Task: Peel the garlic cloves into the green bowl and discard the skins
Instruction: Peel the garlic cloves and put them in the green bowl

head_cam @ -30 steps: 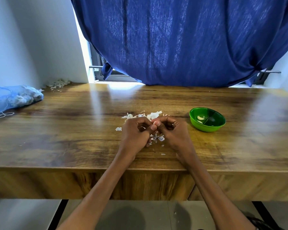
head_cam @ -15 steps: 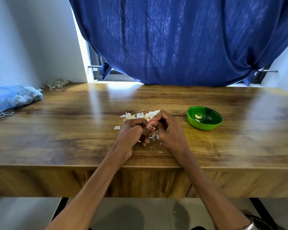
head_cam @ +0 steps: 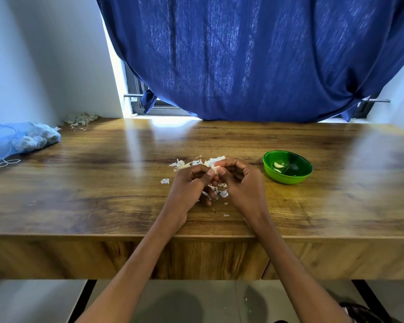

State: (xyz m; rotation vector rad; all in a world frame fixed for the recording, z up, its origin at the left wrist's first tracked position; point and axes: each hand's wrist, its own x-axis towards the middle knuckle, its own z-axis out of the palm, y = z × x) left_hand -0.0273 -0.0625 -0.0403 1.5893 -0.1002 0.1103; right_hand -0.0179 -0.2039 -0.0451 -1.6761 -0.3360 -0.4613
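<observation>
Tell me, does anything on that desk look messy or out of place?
Only the garlic skins: white flakes lie scattered on the wooden table around both hands instead of being binned. The green bowl sits upright.

both bare forearms reach forward from the near edge and angle inward, bringing the hands together. the left hand point(head_cam: 189, 185) has its fingers curled, thumb pointing right. the right hand point(head_cam: 241, 183) is curled too, its fingertips meeting the left thumb and pinching something small and pale.
</observation>
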